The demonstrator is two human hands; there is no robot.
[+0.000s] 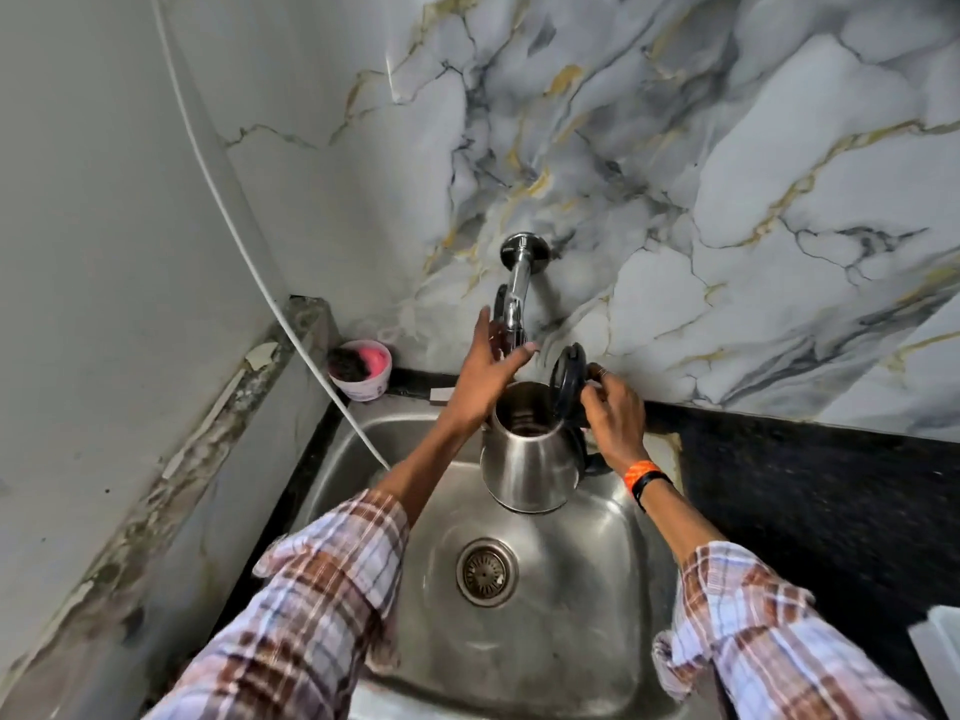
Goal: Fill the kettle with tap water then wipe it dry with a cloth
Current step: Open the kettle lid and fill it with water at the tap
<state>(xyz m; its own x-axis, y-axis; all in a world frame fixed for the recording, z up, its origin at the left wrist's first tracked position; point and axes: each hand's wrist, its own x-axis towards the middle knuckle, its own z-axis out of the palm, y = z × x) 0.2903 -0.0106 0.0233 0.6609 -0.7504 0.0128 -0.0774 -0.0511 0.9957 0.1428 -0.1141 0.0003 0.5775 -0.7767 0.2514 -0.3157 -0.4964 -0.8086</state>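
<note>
A steel kettle hangs above the steel sink, its black lid swung up and its mouth open under the chrome wall tap. My right hand grips the kettle at its black handle, beside the raised lid. My left hand reaches over the kettle's rim, fingers spread around the tap's spout and lever; whether it grips them I cannot tell. No running water is visible. No cloth is in view.
A small tub with pink paste and a dark scrubber stands at the sink's back left corner. A white hose runs down the left wall into the basin. Black countertop lies to the right. The drain sits mid-basin.
</note>
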